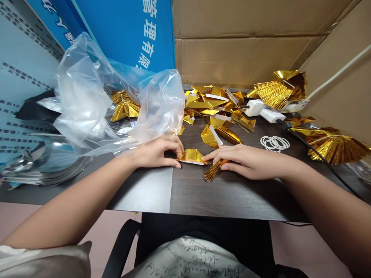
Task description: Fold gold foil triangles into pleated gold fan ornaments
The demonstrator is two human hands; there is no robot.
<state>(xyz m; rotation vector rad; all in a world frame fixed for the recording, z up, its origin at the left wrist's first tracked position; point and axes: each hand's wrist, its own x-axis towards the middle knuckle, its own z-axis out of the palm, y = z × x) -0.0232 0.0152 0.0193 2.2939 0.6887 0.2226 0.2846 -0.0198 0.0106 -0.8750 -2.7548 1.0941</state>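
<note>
A small folded gold foil paper [193,156] lies on the dark wooden table [220,193] between my hands. My left hand [158,151] pinches its left end with curled fingers. My right hand [242,161] presses its right tip with the forefinger, while the other fingers close over a pleated gold foil fan strip [213,171] that sticks out below the hand.
Several folded gold papers [216,108] are heaped behind my hands. Finished gold fans [278,90] lie at back right and far right [333,144]. White rubber bands [274,143], a white charger with black cable [268,112], a clear plastic bag [95,100] and cardboard walls [246,50] surround the spot.
</note>
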